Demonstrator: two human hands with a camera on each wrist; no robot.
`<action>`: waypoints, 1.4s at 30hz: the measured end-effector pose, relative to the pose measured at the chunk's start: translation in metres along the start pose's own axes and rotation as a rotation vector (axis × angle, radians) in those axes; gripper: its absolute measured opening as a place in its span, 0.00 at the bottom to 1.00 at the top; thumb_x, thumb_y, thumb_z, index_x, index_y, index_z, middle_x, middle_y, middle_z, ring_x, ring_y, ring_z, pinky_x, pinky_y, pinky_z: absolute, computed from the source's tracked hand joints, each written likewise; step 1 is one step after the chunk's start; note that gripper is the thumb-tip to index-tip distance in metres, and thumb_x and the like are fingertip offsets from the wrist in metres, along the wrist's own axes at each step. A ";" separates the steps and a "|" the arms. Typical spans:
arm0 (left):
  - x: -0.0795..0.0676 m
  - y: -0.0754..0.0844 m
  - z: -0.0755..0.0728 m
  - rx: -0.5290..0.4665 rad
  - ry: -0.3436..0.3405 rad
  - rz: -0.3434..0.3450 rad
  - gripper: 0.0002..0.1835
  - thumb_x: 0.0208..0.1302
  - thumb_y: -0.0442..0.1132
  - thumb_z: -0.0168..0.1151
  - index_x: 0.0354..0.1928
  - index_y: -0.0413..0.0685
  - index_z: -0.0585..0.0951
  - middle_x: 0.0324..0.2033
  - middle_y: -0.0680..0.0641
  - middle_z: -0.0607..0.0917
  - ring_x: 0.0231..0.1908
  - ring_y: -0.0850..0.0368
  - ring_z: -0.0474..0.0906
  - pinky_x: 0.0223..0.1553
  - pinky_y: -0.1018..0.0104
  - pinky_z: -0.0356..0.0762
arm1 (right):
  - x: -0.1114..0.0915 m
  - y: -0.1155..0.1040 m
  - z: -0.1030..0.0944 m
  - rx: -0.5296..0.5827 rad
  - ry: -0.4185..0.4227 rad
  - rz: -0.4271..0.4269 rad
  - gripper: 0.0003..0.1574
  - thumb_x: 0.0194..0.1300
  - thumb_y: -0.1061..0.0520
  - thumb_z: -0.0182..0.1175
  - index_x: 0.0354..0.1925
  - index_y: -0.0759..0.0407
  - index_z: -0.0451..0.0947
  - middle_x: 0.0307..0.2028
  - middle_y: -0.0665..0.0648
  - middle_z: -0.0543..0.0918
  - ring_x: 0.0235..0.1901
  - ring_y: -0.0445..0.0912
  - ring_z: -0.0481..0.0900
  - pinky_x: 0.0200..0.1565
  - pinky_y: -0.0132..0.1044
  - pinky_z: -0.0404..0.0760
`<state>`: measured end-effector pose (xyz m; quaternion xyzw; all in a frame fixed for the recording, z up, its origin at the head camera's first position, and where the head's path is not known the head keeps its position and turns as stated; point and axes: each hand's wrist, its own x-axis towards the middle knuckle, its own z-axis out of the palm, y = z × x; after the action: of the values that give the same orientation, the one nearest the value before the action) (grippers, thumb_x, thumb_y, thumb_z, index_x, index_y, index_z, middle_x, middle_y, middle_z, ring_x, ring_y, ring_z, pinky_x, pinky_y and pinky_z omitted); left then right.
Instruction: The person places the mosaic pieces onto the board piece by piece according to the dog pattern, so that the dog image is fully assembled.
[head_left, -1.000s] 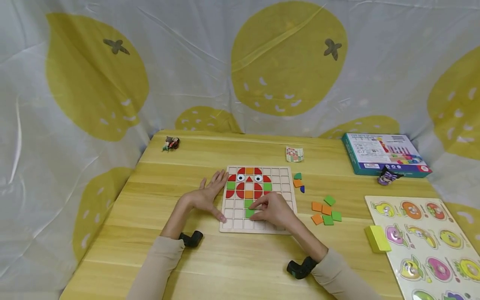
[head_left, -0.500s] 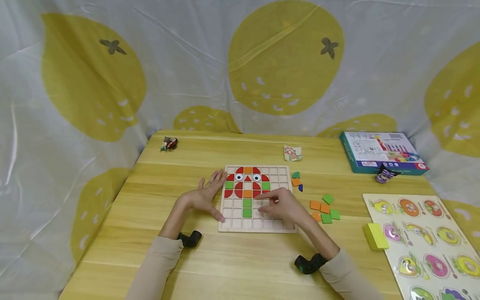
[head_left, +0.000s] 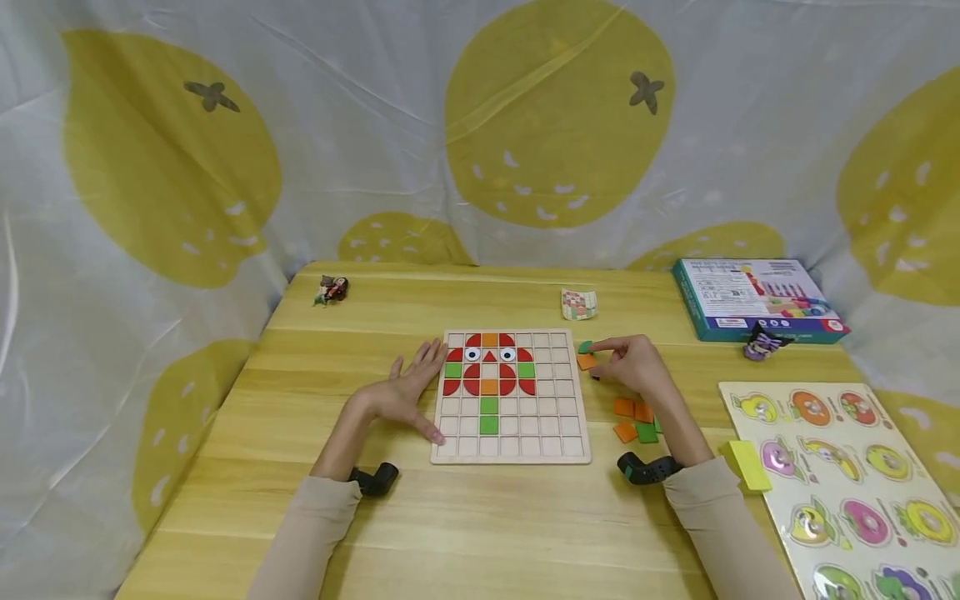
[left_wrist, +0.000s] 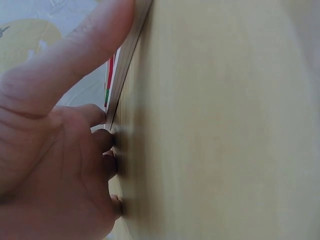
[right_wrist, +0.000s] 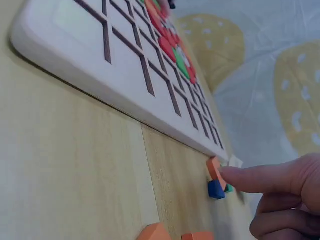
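The left hand (head_left: 400, 402), fingers spread, touches the left edge of the grid board (head_left: 510, 458) mid-counter (head_left: 525, 533); the right hand (head_left: 637, 367), thumb and forefinger parted, meets an orange tile (head_left: 586, 362) just beyond the opposite edge. The cells hold a tile figure (head_left: 489, 387) (eyes toward the far edge), its long axis running away from the person.

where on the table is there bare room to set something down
Bare tabletop lies on the near side of the board, between the two sleeves; left of the left hand; and between the paper and the box. It's crowded right of the board, around the loose tiles and right hand.
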<state>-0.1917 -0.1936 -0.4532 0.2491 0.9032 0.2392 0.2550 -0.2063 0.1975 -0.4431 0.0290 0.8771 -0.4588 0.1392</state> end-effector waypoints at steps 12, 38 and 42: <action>-0.002 0.004 -0.002 -0.001 -0.007 -0.009 0.78 0.35 0.60 0.79 0.76 0.47 0.31 0.75 0.43 0.25 0.75 0.43 0.19 0.70 0.33 0.21 | 0.008 0.005 0.004 -0.055 -0.014 0.048 0.21 0.47 0.54 0.76 0.42 0.59 0.85 0.12 0.47 0.65 0.15 0.43 0.59 0.20 0.32 0.59; -0.001 0.005 -0.002 -0.007 -0.018 -0.011 0.78 0.36 0.60 0.79 0.76 0.48 0.30 0.75 0.43 0.23 0.75 0.44 0.18 0.70 0.33 0.19 | -0.025 -0.043 0.090 -0.054 -0.149 -0.152 0.13 0.44 0.56 0.78 0.32 0.51 0.88 0.15 0.50 0.63 0.18 0.43 0.59 0.22 0.30 0.54; -0.003 0.004 -0.002 -0.008 -0.014 -0.014 0.78 0.36 0.59 0.79 0.76 0.48 0.30 0.75 0.44 0.23 0.75 0.43 0.19 0.70 0.33 0.20 | -0.025 -0.044 0.093 -0.055 -0.153 -0.170 0.11 0.45 0.57 0.77 0.32 0.50 0.89 0.15 0.49 0.68 0.18 0.42 0.58 0.21 0.28 0.53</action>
<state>-0.1890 -0.1927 -0.4486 0.2434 0.9022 0.2392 0.2639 -0.1695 0.0985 -0.4515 -0.0842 0.8755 -0.4455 0.1670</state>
